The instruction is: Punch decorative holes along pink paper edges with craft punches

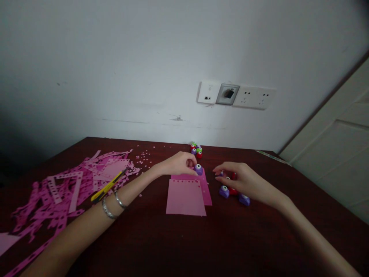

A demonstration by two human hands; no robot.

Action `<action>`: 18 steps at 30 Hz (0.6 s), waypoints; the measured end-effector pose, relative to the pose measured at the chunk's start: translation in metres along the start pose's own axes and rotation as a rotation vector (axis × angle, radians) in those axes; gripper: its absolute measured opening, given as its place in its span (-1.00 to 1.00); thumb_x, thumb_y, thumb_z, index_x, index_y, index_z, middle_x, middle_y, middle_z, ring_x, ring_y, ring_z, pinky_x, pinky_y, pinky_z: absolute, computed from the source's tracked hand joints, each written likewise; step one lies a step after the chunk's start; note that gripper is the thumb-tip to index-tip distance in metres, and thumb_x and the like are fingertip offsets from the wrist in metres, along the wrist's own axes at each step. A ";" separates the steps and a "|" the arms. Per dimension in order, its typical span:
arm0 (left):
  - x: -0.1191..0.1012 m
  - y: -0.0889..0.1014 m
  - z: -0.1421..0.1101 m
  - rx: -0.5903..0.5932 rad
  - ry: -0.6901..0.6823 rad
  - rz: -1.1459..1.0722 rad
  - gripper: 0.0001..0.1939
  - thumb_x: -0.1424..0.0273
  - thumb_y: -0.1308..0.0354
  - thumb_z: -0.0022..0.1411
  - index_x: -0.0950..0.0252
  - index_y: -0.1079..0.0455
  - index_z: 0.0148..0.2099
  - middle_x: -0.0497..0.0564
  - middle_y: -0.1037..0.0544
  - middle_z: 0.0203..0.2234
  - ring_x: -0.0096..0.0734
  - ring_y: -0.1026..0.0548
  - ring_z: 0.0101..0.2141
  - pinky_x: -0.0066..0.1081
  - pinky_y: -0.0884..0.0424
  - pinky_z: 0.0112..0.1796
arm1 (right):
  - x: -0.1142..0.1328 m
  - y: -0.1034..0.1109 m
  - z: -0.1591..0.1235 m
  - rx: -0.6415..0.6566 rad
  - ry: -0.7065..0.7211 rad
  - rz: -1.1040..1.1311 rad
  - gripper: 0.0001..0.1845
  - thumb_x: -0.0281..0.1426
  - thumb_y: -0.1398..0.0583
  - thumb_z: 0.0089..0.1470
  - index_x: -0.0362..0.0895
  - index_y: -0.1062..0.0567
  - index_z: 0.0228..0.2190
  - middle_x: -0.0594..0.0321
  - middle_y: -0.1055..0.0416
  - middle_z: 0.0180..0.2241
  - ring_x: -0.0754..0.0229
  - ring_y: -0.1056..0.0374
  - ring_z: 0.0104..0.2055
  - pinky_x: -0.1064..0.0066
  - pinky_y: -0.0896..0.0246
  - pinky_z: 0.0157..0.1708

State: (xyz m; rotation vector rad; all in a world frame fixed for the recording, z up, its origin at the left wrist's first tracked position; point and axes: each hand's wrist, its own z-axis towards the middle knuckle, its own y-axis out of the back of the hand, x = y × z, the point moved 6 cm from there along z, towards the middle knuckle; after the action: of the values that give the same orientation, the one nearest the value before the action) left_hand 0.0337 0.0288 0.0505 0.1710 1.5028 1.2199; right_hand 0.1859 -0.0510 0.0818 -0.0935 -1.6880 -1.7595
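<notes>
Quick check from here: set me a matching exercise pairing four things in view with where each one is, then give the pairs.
Things:
1 yellow craft knife
2 punched pink paper strips
3 purple craft punch
4 white wall socket panel

Places:
A at the left hand, above the pink paper sheets
B on the wall
C heaped on the dark red table's left side
D lying on the strips' right end

Pairs: 1-D, 2-C, 3-A, 4-B

Purple craft punch (198, 169), upright on top edge of overlapping pink paper sheets (184, 200), row of small punched holes (184, 180)
</notes>
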 end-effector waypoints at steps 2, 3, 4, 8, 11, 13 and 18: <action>-0.006 -0.004 -0.006 0.018 -0.025 -0.013 -0.67 0.23 -0.20 -0.03 0.36 -0.35 -0.27 -0.01 -0.40 -0.44 -0.49 -0.33 -0.42 -0.47 -0.20 -0.40 | 0.004 -0.005 0.003 0.012 0.004 0.018 -0.78 -0.32 -0.15 0.03 -0.11 -0.49 -0.27 0.20 -0.45 -0.34 0.23 -0.35 -0.37 0.44 -0.24 -0.40; -0.008 -0.005 -0.007 0.028 -0.033 -0.014 -0.67 0.23 -0.21 -0.03 0.36 -0.35 -0.27 0.00 -0.41 -0.43 -0.49 -0.33 -0.41 -0.47 -0.20 -0.39 | 0.004 -0.007 0.004 0.011 0.004 0.026 -0.78 -0.32 -0.15 0.02 -0.11 -0.49 -0.27 0.20 -0.45 -0.35 0.24 -0.35 -0.37 0.44 -0.24 -0.40; -0.008 -0.007 -0.008 0.037 -0.037 -0.013 -0.66 0.23 -0.22 -0.04 0.36 -0.36 -0.27 0.00 -0.41 -0.42 -0.49 -0.34 -0.41 -0.47 -0.21 -0.39 | 0.002 -0.010 0.006 0.001 0.004 0.030 -0.78 -0.33 -0.16 0.01 -0.12 -0.49 -0.26 0.20 -0.45 -0.35 0.24 -0.34 -0.38 0.43 -0.24 -0.39; -0.008 -0.011 -0.010 0.049 -0.036 -0.004 -0.64 0.18 -0.23 -0.05 0.36 -0.37 -0.29 -0.01 -0.41 -0.44 -0.50 -0.34 -0.42 -0.47 -0.21 -0.40 | -0.003 -0.021 0.012 -0.033 0.019 0.041 -0.73 -0.32 -0.21 -0.04 -0.12 -0.46 -0.24 0.20 -0.43 -0.34 0.24 -0.33 -0.37 0.41 -0.23 -0.36; -0.010 -0.013 -0.010 0.047 -0.043 -0.018 -0.64 0.16 -0.23 -0.04 0.35 -0.37 -0.31 -0.03 -0.40 -0.46 -0.51 -0.33 -0.44 -0.47 -0.21 -0.42 | -0.002 -0.028 0.014 -0.016 0.035 0.048 -0.76 -0.33 -0.22 -0.04 -0.10 -0.47 -0.26 0.24 -0.41 -0.39 0.25 -0.31 -0.40 0.42 -0.21 -0.39; -0.011 -0.014 -0.011 0.049 -0.053 -0.041 -0.64 0.17 -0.23 -0.04 0.35 -0.37 -0.30 -0.04 -0.40 -0.46 -0.52 -0.33 -0.45 -0.48 -0.21 -0.43 | 0.000 -0.031 0.014 -0.016 0.042 0.068 -0.79 -0.35 -0.22 -0.05 -0.09 -0.47 -0.28 0.27 -0.40 -0.41 0.26 -0.30 -0.40 0.44 -0.20 -0.41; -0.013 -0.017 -0.010 0.044 -0.065 -0.033 -0.67 0.23 -0.25 -0.04 0.35 -0.37 -0.28 -0.04 -0.40 -0.45 -0.52 -0.33 -0.44 -0.48 -0.22 -0.41 | 0.002 -0.035 0.014 -0.014 0.029 0.155 -0.79 -0.40 -0.22 -0.04 -0.09 -0.47 -0.27 0.29 -0.40 -0.44 0.31 -0.29 -0.46 0.47 -0.19 -0.44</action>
State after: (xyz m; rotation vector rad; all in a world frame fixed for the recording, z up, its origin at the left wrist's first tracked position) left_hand 0.0387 0.0057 0.0445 0.2126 1.4719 1.1453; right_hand 0.1609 -0.0421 0.0546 -0.1993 -1.6039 -1.6502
